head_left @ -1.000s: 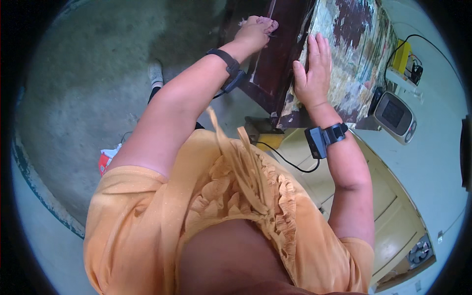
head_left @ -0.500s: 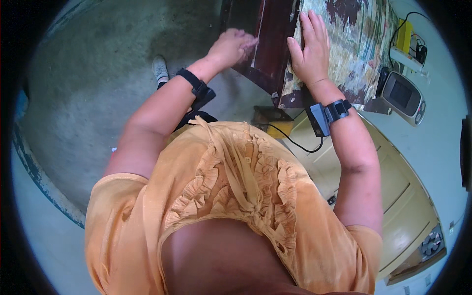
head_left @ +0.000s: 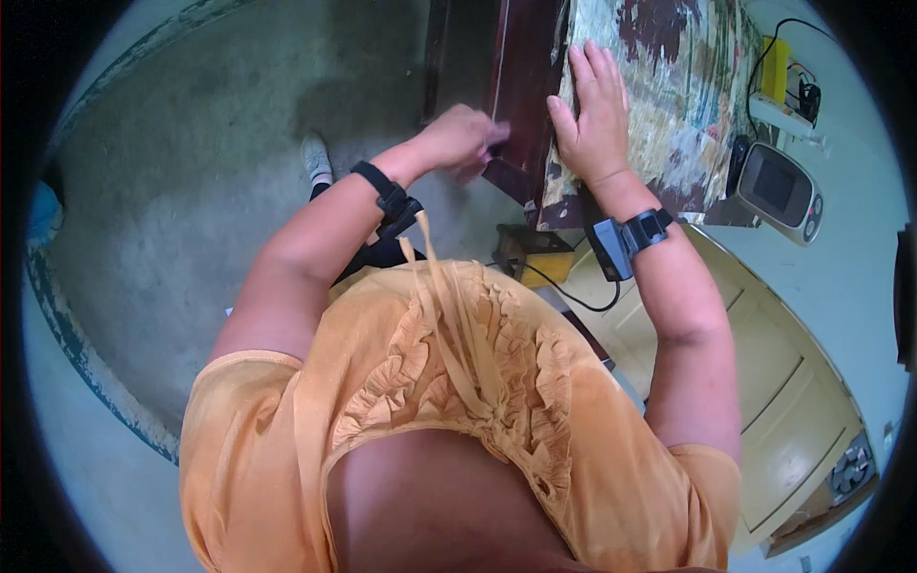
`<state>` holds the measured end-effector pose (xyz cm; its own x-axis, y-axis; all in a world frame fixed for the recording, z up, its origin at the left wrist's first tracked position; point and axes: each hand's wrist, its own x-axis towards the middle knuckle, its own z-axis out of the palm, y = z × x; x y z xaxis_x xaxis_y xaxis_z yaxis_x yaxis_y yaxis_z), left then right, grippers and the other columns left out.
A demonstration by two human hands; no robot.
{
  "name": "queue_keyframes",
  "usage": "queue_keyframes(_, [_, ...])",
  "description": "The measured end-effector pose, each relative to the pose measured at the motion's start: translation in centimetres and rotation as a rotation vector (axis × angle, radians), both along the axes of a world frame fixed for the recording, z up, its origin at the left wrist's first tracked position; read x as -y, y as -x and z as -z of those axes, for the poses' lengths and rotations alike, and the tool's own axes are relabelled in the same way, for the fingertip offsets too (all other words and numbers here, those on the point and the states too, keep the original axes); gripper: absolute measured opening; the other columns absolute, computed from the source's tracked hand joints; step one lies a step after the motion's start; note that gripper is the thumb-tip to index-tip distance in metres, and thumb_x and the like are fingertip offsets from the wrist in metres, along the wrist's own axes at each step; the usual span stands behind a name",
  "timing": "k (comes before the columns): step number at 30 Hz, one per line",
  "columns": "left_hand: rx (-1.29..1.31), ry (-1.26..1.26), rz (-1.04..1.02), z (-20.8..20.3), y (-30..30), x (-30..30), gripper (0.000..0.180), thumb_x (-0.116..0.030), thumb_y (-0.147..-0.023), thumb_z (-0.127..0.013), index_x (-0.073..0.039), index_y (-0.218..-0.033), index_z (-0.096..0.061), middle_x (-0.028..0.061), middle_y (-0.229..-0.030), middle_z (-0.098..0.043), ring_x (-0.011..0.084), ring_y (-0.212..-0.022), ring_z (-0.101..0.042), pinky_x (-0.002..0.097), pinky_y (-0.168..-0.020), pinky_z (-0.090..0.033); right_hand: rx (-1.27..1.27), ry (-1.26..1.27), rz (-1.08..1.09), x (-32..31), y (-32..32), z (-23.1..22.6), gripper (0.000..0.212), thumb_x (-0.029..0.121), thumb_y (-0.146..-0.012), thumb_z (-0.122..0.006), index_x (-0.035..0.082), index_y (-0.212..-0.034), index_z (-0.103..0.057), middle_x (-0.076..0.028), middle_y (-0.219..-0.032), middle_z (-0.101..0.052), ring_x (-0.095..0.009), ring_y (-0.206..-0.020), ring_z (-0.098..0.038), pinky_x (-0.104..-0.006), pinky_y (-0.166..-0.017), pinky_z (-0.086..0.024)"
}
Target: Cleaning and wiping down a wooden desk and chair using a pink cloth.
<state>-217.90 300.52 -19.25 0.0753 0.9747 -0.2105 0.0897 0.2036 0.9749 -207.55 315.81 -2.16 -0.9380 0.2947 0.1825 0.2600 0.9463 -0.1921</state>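
Note:
My right hand (head_left: 594, 122) lies flat with fingers stretched out on the top of a worn piece of furniture (head_left: 683, 124), whose surface is patchy with peeled paint and paper. It rests near the left edge of that top. Beside a dark reddish-brown wooden panel (head_left: 525, 129) on the furniture's left side is my left hand (head_left: 460, 136). Its fingers are bent and smeared by motion, so I cannot tell whether they touch the panel or hold anything. Black straps with small dark devices circle both wrists.
A rounded grey device (head_left: 778, 189) with a dark screen is at the right, near a yellow object (head_left: 776, 72) with black cables. Below the furniture stands a dark and yellow box (head_left: 544, 260). A cream panelled door (head_left: 783, 420) fills the lower right; grey concrete floor (head_left: 210, 220) spreads left.
My left hand has moved nearer to my body along the dark panel. My right hand stays flat on the worn top. The whole view has shifted slightly.

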Motion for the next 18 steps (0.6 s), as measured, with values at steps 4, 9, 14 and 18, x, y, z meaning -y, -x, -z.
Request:
queue_keyframes(4, [0.173,-0.290,-0.672,-1.9,0.8,-3.5,0.040,-0.009,-0.091,-0.054,-0.001,-0.130,-0.056,0.0142,-0.119,-0.062,0.0258,-0.104,-0.062,0.0346,-0.091,-0.051,0.028,0.005,0.031,0.3,-0.1,-0.2,0.064,0.036,-0.088,-0.061,0.007,-0.143,-0.047,-0.019,-0.151,-0.041,-0.042,-0.140,-0.035,-0.0505,-0.115,-0.026])
queue_keyframes(9, [0.371,0.047,-0.549,-4.7,-4.0,-1.7,0.051,0.003,-0.092,-0.057,-0.012,-0.140,-0.051,0.0145,-0.138,-0.039,0.0257,-0.116,-0.052,0.0312,-0.087,-0.053,0.036,0.010,0.066,-0.1,-0.1,-0.2,0.062,0.036,-0.089,-0.059,0.010,-0.144,-0.047,-0.018,-0.151,-0.041,-0.038,-0.142,-0.034,-0.0510,-0.117,-0.025])
queue_keyframes(14, [0.439,-0.115,-0.287,-6.8,-3.6,3.5,0.033,-0.007,-0.099,-0.048,-0.004,-0.131,-0.057,0.0095,-0.101,-0.051,0.0136,-0.068,-0.054,0.0271,-0.057,-0.047,0.107,0.016,0.138,0.3,0.2,-0.9,0.062,0.039,-0.091,-0.058,0.011,-0.145,-0.046,-0.016,-0.153,-0.039,-0.034,-0.145,-0.030,-0.0498,-0.120,-0.021])
queue_keyframes(18, [-0.019,-0.222,-0.533,-13.8,2.1,1.7,0.057,0.003,-0.078,-0.044,-0.003,-0.132,-0.057,0.0167,-0.126,-0.050,0.0251,-0.107,-0.058,0.0346,-0.088,-0.051,-0.117,-0.009,0.199,1.2,-0.5,-1.8,0.049,0.028,-0.086,-0.063,0.007,-0.130,-0.056,-0.018,-0.137,-0.052,-0.036,-0.133,-0.044,-0.0510,-0.113,-0.032])
